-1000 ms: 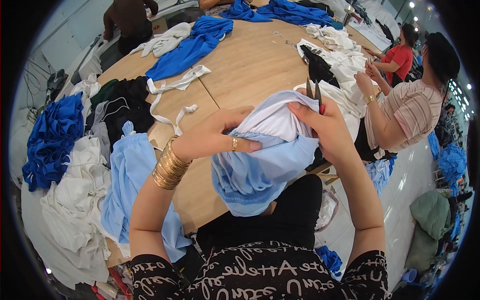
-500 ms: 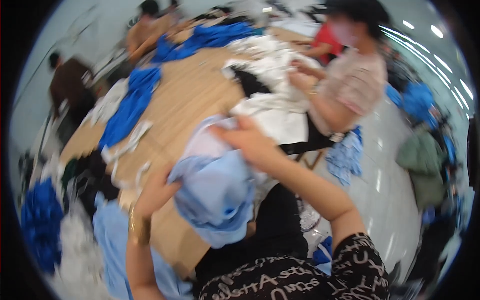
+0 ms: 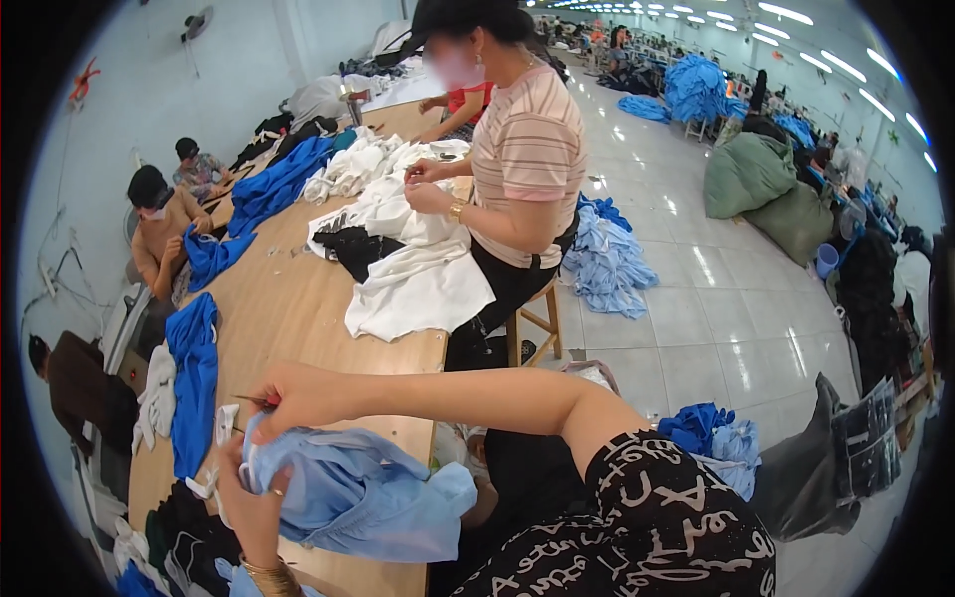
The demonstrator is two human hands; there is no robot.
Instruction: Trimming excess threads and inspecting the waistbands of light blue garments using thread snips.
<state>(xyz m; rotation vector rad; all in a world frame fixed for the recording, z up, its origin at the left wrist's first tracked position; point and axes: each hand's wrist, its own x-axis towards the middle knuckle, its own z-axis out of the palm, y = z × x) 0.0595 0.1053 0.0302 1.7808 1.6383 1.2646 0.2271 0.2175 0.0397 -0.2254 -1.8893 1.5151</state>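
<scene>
A light blue garment (image 3: 373,488) is bunched over the near edge of the table, a white strip showing along its upper left rim. My left hand (image 3: 249,497) grips that left end, with a gold bracelet on its wrist. My right hand (image 3: 298,393) is closed just above, beside the garment's top edge. From its fingers a small dark pointed tool (image 3: 257,401), like thread snips, sticks out to the left; its handle is hidden. White straps (image 3: 227,423) lie on the table close to both hands.
Across the wooden table (image 3: 288,338) lie white garments (image 3: 418,289) and royal blue ones (image 3: 192,383). A co-worker in a striped top (image 3: 532,149) sits at the right edge on a wooden stool (image 3: 537,328). Dark cloth (image 3: 194,532) lies near left; light blue piles (image 3: 607,259) rest on the floor.
Both hands have moved left with the garment, which now spreads sideways. The dark pointed tool now shows in my right hand. The view has swung to the right.
</scene>
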